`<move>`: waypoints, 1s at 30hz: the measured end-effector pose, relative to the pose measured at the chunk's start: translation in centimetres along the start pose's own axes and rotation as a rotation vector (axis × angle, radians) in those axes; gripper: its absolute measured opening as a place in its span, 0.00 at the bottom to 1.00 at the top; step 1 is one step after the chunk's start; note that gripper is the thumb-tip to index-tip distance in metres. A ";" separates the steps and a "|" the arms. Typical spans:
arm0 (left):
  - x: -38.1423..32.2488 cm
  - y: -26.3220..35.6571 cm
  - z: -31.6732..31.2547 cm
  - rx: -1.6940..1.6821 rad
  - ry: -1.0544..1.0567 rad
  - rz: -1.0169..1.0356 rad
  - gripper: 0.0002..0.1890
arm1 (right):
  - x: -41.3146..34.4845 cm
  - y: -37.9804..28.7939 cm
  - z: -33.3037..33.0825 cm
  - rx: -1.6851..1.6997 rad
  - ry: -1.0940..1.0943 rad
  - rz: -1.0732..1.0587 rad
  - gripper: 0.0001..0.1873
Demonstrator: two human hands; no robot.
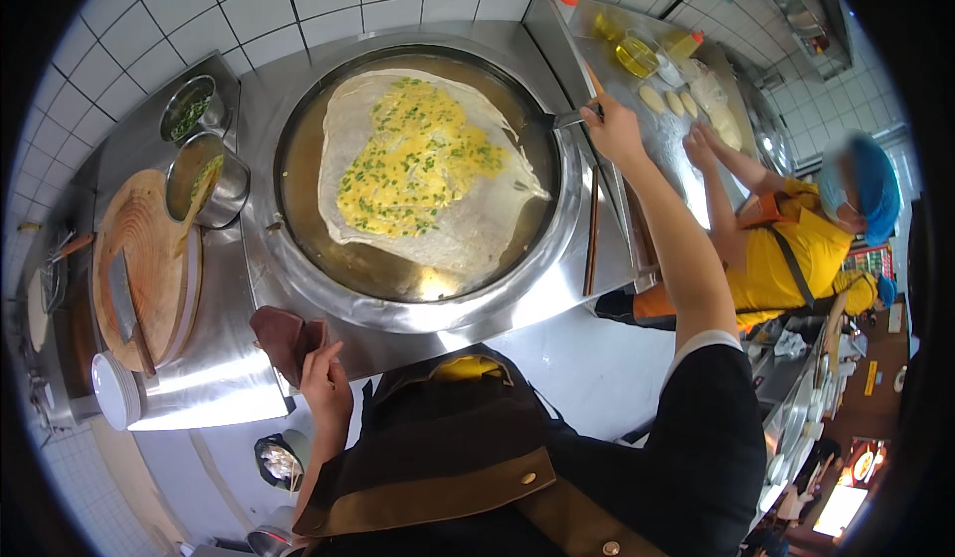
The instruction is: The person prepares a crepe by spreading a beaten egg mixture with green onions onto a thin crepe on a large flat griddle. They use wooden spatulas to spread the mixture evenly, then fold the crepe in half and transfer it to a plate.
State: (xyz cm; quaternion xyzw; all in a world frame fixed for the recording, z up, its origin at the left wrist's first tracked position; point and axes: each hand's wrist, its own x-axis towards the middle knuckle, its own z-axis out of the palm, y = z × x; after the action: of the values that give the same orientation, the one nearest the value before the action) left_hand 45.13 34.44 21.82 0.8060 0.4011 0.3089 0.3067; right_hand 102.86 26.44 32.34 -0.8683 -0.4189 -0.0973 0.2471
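A thin sheet of dough (489, 217) lies on a large round griddle (365, 277), with yellow egg and chopped green onion (418, 147) spread over most of its middle. My right hand (615, 130) grips the handle of a metal turner (571, 117), whose dark end rests at the griddle's right rim, beside the dough's edge. Near the counter's front edge, my left hand (327, 378) touches a dark red folded cloth (280, 341); whether the fingers grip it is not clear. The dough has a ragged, lifted edge on the right.
At left stand a round wooden board (142, 214) with a cleaver (121, 296), stacked white plates (116, 393), a steel pot of egg mixture (235, 191) and one of chopped greens (213, 109). At right, a co-worker (783, 251) handles dough near an oil container (636, 56).
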 end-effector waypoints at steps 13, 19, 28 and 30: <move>-0.2 9.6 8.9 -0.014 -0.051 -0.171 0.14 | 7.5 4.4 3.6 -0.022 -0.349 -0.120 0.13; 0.2 10.8 9.9 -0.027 -0.075 -0.194 0.14 | 7.4 6.6 1.0 -0.110 -0.392 -0.104 0.12; 0.8 11.8 11.0 -0.042 -0.132 -0.162 0.14 | 4.9 5.9 -0.2 0.112 -0.487 -0.244 0.11; 0.8 11.8 11.1 -0.035 -0.142 -0.155 0.14 | 4.8 5.9 -0.5 0.051 -0.467 -0.207 0.11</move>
State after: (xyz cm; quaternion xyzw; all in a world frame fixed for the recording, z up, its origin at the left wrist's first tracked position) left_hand 59.14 26.54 23.93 0.7867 0.4342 0.2334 0.3715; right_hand 110.50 26.35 32.57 -0.8133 -0.5534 0.0916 0.1543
